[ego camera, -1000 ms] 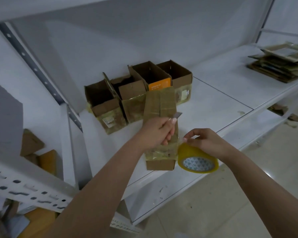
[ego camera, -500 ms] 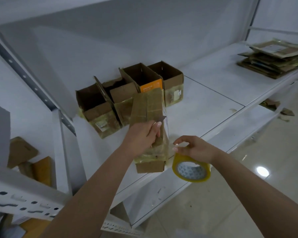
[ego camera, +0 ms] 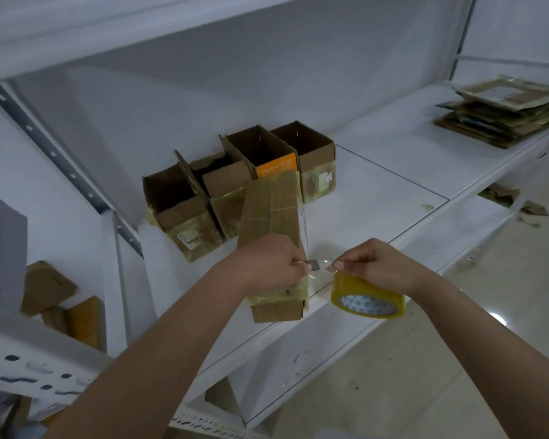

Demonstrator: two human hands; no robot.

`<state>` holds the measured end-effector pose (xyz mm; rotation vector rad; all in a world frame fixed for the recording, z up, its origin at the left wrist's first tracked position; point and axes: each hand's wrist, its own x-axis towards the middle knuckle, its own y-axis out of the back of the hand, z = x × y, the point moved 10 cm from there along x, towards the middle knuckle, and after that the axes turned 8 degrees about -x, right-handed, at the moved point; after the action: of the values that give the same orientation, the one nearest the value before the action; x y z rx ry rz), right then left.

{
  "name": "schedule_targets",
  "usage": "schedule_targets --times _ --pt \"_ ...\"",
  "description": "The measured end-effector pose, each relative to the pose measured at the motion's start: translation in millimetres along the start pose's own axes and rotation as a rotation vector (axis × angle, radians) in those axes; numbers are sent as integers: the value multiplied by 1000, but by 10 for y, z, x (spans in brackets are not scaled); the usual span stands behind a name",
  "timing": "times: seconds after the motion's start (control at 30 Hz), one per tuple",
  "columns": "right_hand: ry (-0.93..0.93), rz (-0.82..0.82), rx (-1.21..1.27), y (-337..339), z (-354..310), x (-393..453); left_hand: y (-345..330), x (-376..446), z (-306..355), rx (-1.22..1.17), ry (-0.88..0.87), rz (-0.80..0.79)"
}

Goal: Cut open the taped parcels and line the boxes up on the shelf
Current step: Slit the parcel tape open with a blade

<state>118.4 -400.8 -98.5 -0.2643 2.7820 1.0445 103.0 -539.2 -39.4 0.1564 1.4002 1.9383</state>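
Parcels: 4 open boxes (ego camera: 235, 182) stand lined up on the shelf (ego camera: 377, 198). 1 taped box (ego camera: 271, 223) remains; left hand (ego camera: 267, 264) pinches a blade (ego camera: 313, 264), right hand (ego camera: 381, 264) pinches tape from the roll (ego camera: 366, 299).

Storeroom: bare white shelving (ego camera: 393, 172), cartons (ego camera: 184, 213).

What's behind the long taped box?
Four open boxes stand in a row behind the long taped box. It covers part of the orange-labelled one, and their insides look dark.
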Motion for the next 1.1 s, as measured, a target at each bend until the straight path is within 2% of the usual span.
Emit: schedule_targets --times 0.17,0.3,0.37,0.43,0.53,0.63,0.73,0.9,1.03,1.1 --pt "2 62 -154 109 -180 -87 -50 71 35 213 101 53" --pt "-11 87 -132 128 -211 -120 -62 92 55 336 129 96" --pt "-24 90 -86 130 -186 -124 -70 56 49 299 113 68" --pt "-32 82 -53 116 -142 -129 -7 -3 -46 124 129 68" --pt "-46 57 -4 54 -83 -127 168 -60 -275 -215 212 236" --pt "-53 41 45 -38 -48 -112 164 -40 -311 -62 279 364" --pt "-96 39 89 -124 65 -83 71 -19 -336 6 304 415" --pt "-216 29 132 -224 405 -123 50 -29 -471 -13 328 411" --pt "-221 98 177 -125 393 -82 -6 -11 -421 116 329 353" --pt "-208 137 204 -43 357 -64 0 -18 -486 -13 356 342"
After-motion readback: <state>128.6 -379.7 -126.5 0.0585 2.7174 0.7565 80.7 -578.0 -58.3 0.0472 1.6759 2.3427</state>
